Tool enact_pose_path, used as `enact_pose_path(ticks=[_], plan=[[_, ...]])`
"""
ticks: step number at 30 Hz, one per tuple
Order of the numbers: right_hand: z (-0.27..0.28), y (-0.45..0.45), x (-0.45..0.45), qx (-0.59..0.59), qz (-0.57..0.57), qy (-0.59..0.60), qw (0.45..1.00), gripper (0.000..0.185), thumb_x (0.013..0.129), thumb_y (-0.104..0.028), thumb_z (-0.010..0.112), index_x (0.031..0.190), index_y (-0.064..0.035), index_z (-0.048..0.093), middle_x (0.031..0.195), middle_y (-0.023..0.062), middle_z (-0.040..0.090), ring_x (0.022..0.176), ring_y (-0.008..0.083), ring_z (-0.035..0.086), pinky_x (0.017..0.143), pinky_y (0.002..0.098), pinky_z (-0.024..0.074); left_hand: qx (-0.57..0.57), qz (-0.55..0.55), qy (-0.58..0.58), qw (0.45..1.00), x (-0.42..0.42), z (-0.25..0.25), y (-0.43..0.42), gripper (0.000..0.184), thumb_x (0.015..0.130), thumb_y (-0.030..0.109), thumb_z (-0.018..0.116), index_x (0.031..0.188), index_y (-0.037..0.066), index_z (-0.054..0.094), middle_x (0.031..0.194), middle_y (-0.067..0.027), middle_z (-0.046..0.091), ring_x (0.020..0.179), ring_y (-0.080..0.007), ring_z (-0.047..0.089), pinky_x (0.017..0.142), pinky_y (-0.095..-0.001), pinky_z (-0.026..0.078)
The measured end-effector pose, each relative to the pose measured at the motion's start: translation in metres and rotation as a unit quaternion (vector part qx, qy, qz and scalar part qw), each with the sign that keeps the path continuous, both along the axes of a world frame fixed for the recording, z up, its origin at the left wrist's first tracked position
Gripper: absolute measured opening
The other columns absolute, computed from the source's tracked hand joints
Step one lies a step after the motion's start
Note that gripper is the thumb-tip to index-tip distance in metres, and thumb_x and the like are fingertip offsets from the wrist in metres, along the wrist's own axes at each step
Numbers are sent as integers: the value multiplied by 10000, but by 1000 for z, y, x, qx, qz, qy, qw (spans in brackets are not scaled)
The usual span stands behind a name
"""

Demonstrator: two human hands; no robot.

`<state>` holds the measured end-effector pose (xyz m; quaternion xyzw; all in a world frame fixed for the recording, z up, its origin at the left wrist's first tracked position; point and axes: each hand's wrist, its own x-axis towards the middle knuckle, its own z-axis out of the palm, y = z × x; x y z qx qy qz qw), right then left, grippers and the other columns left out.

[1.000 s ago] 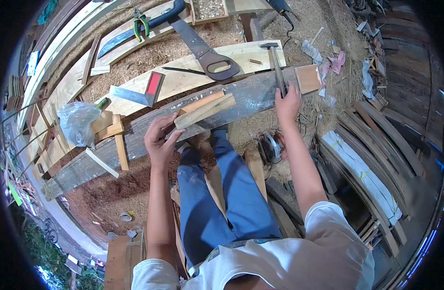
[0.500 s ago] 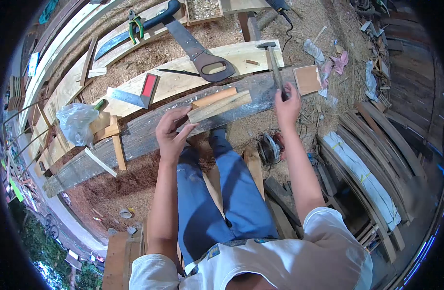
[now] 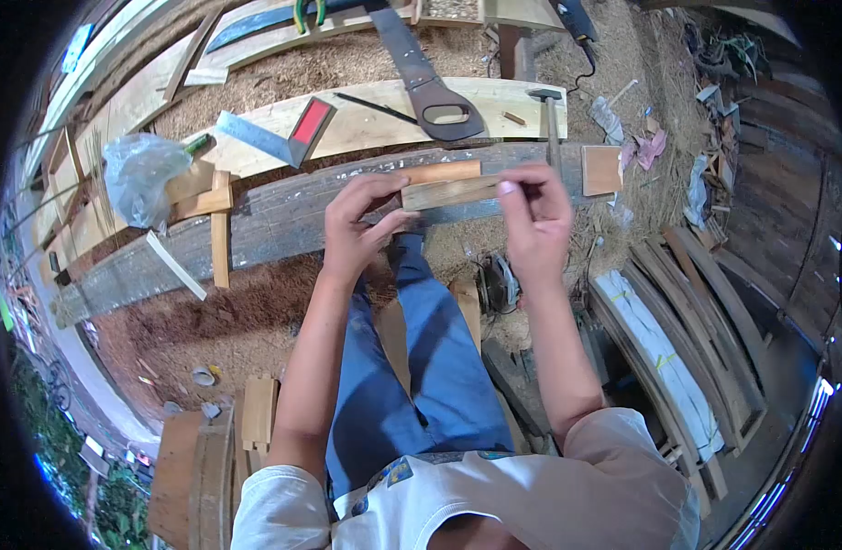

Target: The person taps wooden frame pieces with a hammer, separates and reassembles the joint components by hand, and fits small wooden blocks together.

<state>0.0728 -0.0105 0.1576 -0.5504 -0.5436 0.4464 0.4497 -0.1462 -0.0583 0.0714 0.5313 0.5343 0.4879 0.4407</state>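
A short wooden block is held between my two hands above the weathered plank. My left hand grips its left end between thumb and fingers. At the right end, my right hand pinches the block with its thumb and curled fingers. Just behind it shows an orange-brown wood strip, partly covered by the block. A hammer lies past my right hand, head away from me; the lower end of its handle is hidden by the fingers.
The weathered plank crosses in front of me. Beyond it lie a handsaw, a pencil and a try square on a pale board. A plastic bag sits left, a square wood piece right, and a circular power tool below.
My right hand has let go of the hammer handle and taken the block's right end. My left hand still holds the left end. The camera view has shifted.
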Motion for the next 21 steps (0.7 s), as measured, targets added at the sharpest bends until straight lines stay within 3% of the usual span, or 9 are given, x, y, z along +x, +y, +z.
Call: enact_pose_path(ticks=[4, 10, 14, 18, 21], plan=[[-5, -7, -34, 0, 85, -18, 996, 79, 909, 12, 698, 977, -27, 693, 874, 10, 648, 749, 90, 545, 691, 238, 446, 10, 6, 7, 1000, -1, 4, 0, 363, 739, 58, 854, 1081, 18, 739, 1108, -125, 740, 1030, -280, 705, 912, -375, 559], [-4, -13, -59, -63, 70, -100, 991, 113, 871, -8, 751, 973, -39, 713, 904, 33, 698, 757, 109, 588, 705, 252, 472, 2, 13, -23, 1000, -4, -1, 1, 360, 744, 99, 854, 1081, 39, 741, 1089, -108, 734, 1016, -287, 691, 901, -390, 547], [-6, -11, -58, 30, 102, -226, 968, 115, 827, -3, 782, 917, -53, 732, 890, 61, 740, 828, 192, 673, 799, 311, 513, 40, 20, -18, 999, -7, -3, 3, 373, 734, 141, 868, 1073, 48, 743, 1058, -114, 723, 1003, -296, 679, 890, -394, 544], [-7, -7, -57, 54, 121, -251, 959, 118, 816, -11, 790, 910, -56, 734, 946, 69, 739, 907, 218, 670, 848, 326, 505, 55, 13, -20, 998, -8, -7, 4, 380, 731, 168, 872, 1072, 57, 746, 1044, -115, 722, 998, -295, 678, 886, -393, 543], [-6, -5, -60, 77, 128, -263, 953, 117, 812, -16, 790, 906, -52, 732, 1012, 75, 734, 972, 229, 656, 859, 329, 499, 45, 16, -27, 999, -10, -8, 3, 379, 725, 111, 871, 1082, 48, 760, 1071, -109, 736, 1003, -273, 694, 884, -384, 559]])
